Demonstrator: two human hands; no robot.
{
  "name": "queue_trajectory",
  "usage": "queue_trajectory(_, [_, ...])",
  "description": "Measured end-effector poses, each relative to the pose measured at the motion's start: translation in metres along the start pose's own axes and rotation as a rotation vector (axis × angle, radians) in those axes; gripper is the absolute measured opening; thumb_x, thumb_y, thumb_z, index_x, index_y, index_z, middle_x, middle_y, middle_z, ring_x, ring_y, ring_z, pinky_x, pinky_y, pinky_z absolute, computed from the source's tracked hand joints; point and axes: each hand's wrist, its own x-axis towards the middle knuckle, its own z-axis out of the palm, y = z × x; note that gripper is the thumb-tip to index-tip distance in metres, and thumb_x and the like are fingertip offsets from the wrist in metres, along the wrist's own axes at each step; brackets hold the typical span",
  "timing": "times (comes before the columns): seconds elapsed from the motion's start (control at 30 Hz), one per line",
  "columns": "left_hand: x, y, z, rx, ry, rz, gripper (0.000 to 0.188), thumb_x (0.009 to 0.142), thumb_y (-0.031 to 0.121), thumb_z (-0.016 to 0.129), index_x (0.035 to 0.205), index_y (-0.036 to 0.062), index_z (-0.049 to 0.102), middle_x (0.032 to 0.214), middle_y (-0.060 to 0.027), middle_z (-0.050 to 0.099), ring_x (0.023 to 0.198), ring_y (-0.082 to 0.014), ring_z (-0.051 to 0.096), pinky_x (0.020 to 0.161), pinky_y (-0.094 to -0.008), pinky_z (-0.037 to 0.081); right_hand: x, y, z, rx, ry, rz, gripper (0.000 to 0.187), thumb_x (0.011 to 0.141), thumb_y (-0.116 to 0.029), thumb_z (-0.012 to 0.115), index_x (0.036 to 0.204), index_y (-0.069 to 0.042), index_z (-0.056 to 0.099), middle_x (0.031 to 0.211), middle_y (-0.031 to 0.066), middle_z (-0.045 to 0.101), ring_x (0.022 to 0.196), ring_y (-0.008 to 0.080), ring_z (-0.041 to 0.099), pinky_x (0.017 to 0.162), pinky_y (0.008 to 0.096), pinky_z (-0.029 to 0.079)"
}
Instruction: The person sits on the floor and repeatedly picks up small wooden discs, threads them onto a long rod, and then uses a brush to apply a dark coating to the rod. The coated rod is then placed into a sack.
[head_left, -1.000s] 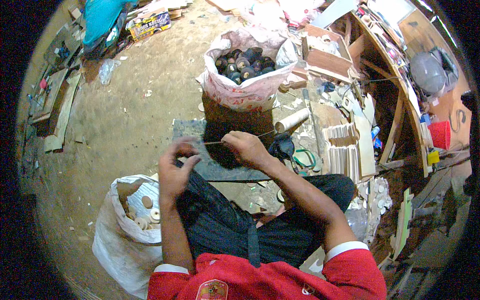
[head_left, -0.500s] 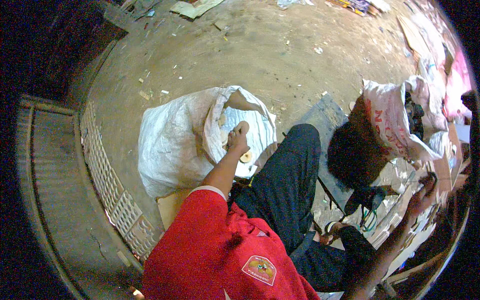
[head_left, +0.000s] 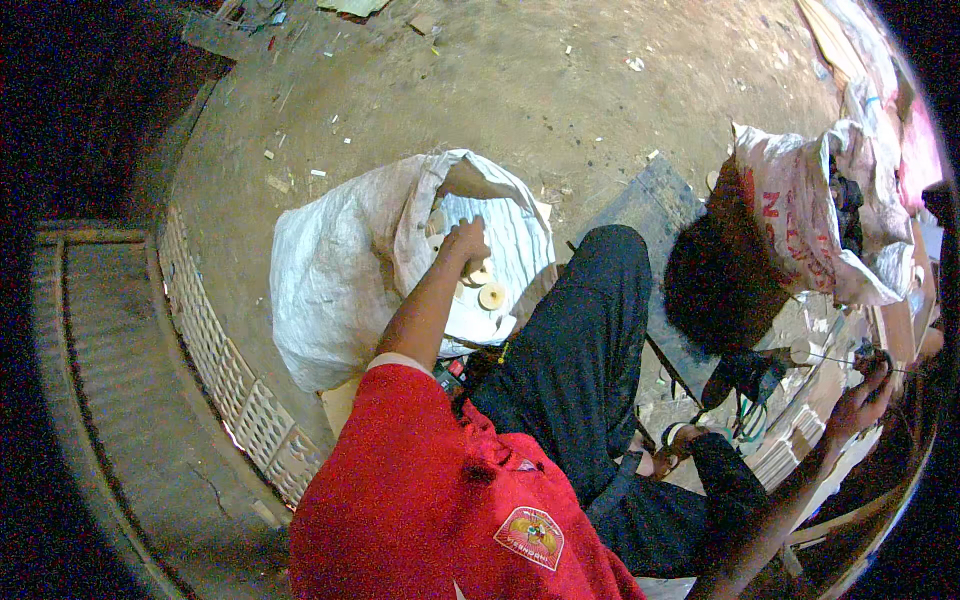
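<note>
Since the earlier frame, your left hand (head_left: 466, 243) shifts slightly inside the white sack (head_left: 340, 270), and 1 pale ring-shaped disc (head_left: 490, 296) now lies in fuller view on its near side. Your right hand (head_left: 862, 395) stays out at the far right of your lap, well apart from the left.

Your left fingers curl down among the discs, left of your raised knee (head_left: 612, 262); their tips are hidden, so you cannot tell from here whether they grip a disc. Your right fingers look closed on a thin wire (head_left: 828, 357), which shows on both sides of them, right of the knee and near the second sack (head_left: 795, 210).

The step in hand looks like picking discs from the sack. The next move seems to call for a sure pinch, then a lift clear of the rim, while the right hand keeps the wire steady.
</note>
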Motion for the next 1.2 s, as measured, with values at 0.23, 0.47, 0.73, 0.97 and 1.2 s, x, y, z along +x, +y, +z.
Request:
queue_trajectory(0.23, [-0.044,0.019,0.025,0.335,-0.067,0.088,0.069,0.072,0.029,0.065,0.133,0.0021,0.044,0.131,-0.0236,0.051,0.118,-0.0379,0.052,0.101,-0.0486,0.039,0.003,-0.006,0.009,0.023,-0.058,-0.101,0.031,0.105,-0.023,0.046,0.106,0.003,0.064,0.085,0.0097,0.066,0.076,0.018,0.061,0.075,0.0323,0.049])
queue_trajectory(0.47, [-0.033,0.011,0.021,0.233,-0.156,0.055,0.062,0.078,0.023,0.063,0.132,-0.0015,0.044,0.132,-0.0242,0.049,0.121,-0.0395,0.049,0.101,-0.0496,0.04,0.003,-0.01,0.013,0.14,-0.1,-0.022,0.03,0.105,-0.02,0.044,0.103,0.002,0.063,0.081,0.0082,0.064,0.074,0.0166,0.059,0.074,0.0309,0.048])
queue_trajectory(0.73, [-0.053,0.026,0.041,0.264,-0.031,0.008,0.066,0.074,0.025,0.076,0.127,-0.0028,0.047,0.132,-0.0282,0.046,0.124,-0.0448,0.045,0.106,-0.0551,0.031,0.0,-0.01,0.011,0.188,-0.079,-0.014,0.031,0.105,-0.021,0.043,0.101,0.003,0.063,0.081,0.008,0.062,0.074,0.016,0.057,0.073,0.0311,0.048])
queue_trajectory(0.97, [-0.041,0.025,0.042,0.272,-0.163,-0.032,0.059,0.077,0.018,0.067,0.129,0.0021,0.044,0.131,-0.0302,0.049,0.127,-0.0484,0.043,0.099,-0.0594,0.03,-0.001,0.0,0.008,0.135,-0.047,-0.04,0.031,0.105,-0.022,0.044,0.102,0.003,0.062,0.083,0.0091,0.065,0.074,0.0175,0.059,0.074,0.0323,0.049])
queue_trajectory(1.2, [-0.05,0.03,0.019,-0.085,0.141,-0.046,0.048,0.073,0.02,0.075,0.113,-0.0001,0.058,0.114,-0.0267,0.062,0.104,-0.0386,0.063,0.085,-0.0538,0.048,-0.002,0.011,0.001,0.065,-0.01,-0.146,0.03,0.104,-0.022,0.047,0.102,0.004,0.062,0.086,0.0102,0.066,0.077,0.0175,0.061,0.074,0.0326,0.049])
